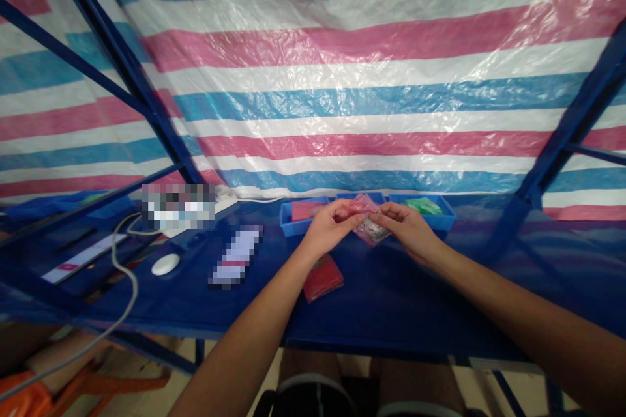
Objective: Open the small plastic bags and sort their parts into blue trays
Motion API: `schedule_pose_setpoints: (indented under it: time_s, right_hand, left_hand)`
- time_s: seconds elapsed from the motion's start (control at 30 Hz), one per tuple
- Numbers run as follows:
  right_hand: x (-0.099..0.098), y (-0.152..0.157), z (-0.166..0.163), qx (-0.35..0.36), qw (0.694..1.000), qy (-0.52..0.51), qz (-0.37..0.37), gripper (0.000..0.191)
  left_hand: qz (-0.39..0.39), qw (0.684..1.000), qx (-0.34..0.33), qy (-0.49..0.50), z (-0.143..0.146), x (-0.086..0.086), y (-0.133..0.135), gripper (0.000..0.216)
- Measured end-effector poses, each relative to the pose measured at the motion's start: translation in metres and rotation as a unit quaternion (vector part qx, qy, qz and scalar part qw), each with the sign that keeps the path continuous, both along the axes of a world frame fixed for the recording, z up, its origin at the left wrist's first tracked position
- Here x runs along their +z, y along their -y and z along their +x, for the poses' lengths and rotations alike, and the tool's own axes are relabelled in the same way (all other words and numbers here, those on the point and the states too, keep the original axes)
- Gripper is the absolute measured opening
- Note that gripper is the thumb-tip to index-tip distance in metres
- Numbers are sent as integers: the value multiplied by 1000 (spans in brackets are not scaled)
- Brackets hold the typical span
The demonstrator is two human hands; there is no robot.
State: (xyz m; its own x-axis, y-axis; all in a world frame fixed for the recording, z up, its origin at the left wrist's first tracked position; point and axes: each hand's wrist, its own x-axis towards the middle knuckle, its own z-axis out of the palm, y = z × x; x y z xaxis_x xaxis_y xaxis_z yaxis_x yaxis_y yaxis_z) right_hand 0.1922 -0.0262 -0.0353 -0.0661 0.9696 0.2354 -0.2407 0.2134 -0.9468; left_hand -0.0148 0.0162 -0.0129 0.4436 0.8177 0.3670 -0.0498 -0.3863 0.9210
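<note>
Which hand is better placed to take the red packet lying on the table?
Probably the left. The left hand is just beyond the red packet, which lies beside that forearm; the right hand is farther away. Both hands hold a small clear bag now.

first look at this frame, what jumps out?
The striped pink, white and blue tarp fills the whole background. In front of it, over the blue table, the left hand and right hand pinch a small clear plastic bag between them. A red packet lies on the table under the left wrist, and blue trays line the back edge.
</note>
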Motion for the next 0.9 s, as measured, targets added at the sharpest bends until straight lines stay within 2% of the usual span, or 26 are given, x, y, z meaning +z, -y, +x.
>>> schedule_pose_setpoints:
  time_s: [0.13,0.37,0.53,0.6,0.73,0.8,0.9]
  right_hand:
    - [-1,0,-2,-9,1000,10,-13,34]
    - [0,-1,0,-53,998,11,-23,42]
    - [-3,-3,1,-51,998,7,-25,46]
    - [-3,-3,1,-56,998,7,-27,46]
    - [1,0,-2,-79,996,-34,-31,45]
    - [2,0,-2,-80,995,-51,-35,43]
    - [0,-1,-1,-83,993,-79,-40,41]
  left_hand:
    - [17,999,29,3,1,-2,-1,52]
    - [96,993,44,-56,-4,0,2,66]
    - [148,983,50,-95,-4,-2,-1,28]
    - [127,988,44,-74,-2,-4,-2,30]
    - [26,1000,-5,-2,0,-4,-1,74]
    - [-12,1000,-22,1,0,-2,0,80]
    - [-30,998,-29,45,1,-1,2,91]
